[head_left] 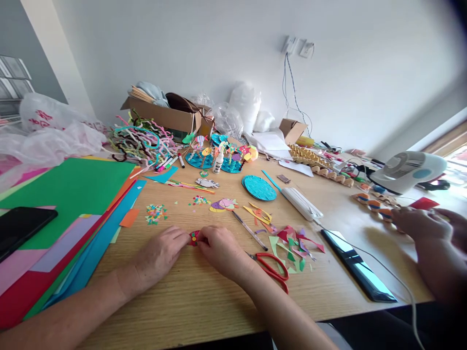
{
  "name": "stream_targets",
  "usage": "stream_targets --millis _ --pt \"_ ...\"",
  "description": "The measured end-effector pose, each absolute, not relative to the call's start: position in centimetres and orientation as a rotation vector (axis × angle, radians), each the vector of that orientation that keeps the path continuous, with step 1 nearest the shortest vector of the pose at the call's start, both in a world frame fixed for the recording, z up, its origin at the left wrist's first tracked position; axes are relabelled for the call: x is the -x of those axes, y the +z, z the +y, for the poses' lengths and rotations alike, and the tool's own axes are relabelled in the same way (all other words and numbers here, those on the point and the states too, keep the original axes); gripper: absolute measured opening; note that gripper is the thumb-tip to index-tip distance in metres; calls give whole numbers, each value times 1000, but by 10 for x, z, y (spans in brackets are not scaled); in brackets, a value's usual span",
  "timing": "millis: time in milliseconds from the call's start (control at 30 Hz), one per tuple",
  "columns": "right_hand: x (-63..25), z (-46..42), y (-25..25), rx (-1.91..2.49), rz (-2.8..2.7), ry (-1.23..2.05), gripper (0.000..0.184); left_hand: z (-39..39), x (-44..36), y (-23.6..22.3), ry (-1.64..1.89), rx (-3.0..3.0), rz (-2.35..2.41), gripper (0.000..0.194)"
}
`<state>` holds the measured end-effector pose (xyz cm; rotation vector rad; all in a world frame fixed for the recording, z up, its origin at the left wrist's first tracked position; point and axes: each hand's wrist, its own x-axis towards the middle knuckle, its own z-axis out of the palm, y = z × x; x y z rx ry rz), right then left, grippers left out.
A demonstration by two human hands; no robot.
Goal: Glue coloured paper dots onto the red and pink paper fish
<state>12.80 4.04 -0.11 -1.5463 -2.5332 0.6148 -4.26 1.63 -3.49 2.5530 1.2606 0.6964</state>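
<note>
A small red paper cutout (pixel 194 238) with green and yellow dots lies low over the table between my hands. My left hand (pixel 162 253) has its fingers together at the cutout's left edge. On the other side my right hand (pixel 222 250) pinches the right end and covers part of it. Confetti-like paper bits (pixel 156 214) lie beyond my left hand, with a second little pile (pixel 200 200) further out. Red-handled scissors (pixel 272 267) rest beside my right forearm, their blades partly hidden. A pen (pixel 249 229) and purple and pink paper fish (pixel 223 204) are just past my right hand.
Coloured paper sheets (pixel 69 194) and a black phone (pixel 24 228) occupy the left. Paper scraps (pixel 295 245), a power strip (pixel 301 203) and a glossy dark device (pixel 357 265) lie right. Another person's hands (pixel 423 223) hold red paper. A glue bottle (pixel 218 163) stands further back.
</note>
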Motion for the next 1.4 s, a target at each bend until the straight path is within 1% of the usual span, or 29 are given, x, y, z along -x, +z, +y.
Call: stream_targets --millis 267,533,867,1167,1300,1400 --pt "-121 43 -1 1584 -2631 537 21 17 47 -44 711 -2505 1244 31" --pt "-119 44 -2 1596 -2663 538 23 18 47 -43 679 -2513 1251 35" --pt "-118 44 1 1698 -2676 455 25 18 46 -41 742 -2570 1238 36" --pt "-117 43 1 1709 -2648 433 20 17 46 -38 796 -2595 1201 34" --pt "-122 43 1 1650 -2605 449 15 18 46 -40 799 -2601 1204 33" --pt "-126 43 1 1558 -2564 460 16 17 46 -41 804 -2587 1206 32"
